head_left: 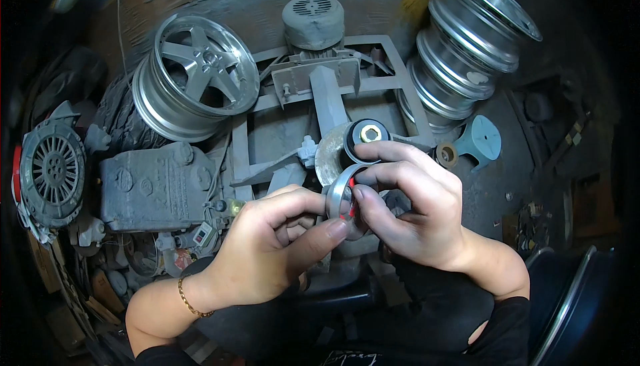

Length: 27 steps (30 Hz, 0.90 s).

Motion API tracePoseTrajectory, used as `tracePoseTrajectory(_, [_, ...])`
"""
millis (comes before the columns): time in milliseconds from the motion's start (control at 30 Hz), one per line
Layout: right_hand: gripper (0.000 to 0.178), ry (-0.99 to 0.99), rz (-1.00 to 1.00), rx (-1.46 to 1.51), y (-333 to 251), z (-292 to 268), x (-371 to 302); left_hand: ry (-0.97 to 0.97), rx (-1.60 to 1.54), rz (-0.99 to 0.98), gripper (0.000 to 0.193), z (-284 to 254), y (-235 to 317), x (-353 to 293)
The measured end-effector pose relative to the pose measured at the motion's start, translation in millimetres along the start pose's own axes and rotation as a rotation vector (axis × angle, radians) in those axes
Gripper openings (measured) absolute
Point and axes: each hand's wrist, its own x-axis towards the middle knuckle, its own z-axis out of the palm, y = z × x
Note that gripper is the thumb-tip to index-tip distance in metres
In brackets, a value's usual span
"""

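My left hand and my right hand meet in front of me around a silver-grey ring with red on its inner side. The left fingers and thumb pinch its left and lower edge. On the other side, my right thumb and fingers grip the right edge and hide part of it. Just beyond the right fingertips is a black wheel with a brass-coloured nut at its centre. A pale round disc sits beside that wheel, on the dusty machine frame.
A grey motor stands at the frame's far end. A five-spoke wheel rim leans at left; stacked rims stand at far right. A dusty grey box and a round fan-like unit are left, a light-blue stool right.
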Motion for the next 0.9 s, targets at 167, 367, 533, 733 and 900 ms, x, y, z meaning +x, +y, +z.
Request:
tracePoseTrajectory(167, [0.016, 0.000, 0.039, 0.012, -2.2, 3.3, 0.4, 0.007, -0.020, -0.019, 0.022, 3.3, -2.6, 1.4])
tracePoseTrajectory(367, [0.017, 0.007, 0.027, -0.004, -3.4, 3.0, 1.8, -0.008, 0.036, 0.051, 0.021, 3.5, -3.9, 3.6])
tracePoseTrajectory(533, [0.019, 0.001, -0.055, -0.023, 3.9, 3.3, 0.6, -0.014, 0.001, 0.037, 0.021, 2.9, -3.2, 3.5])
tracePoseTrajectory(733, [0.019, 0.009, -0.061, -0.023, 3.2, 5.0, 0.9, 0.004, -0.026, 0.028, 0.019, 5.7, -1.7, 2.5])
tracePoseTrajectory(900, [0.019, 0.013, -0.060, -0.019, 2.7, 5.1, 1.3, 0.001, 0.037, 0.054, 0.020, 4.5, -0.5, 2.8])
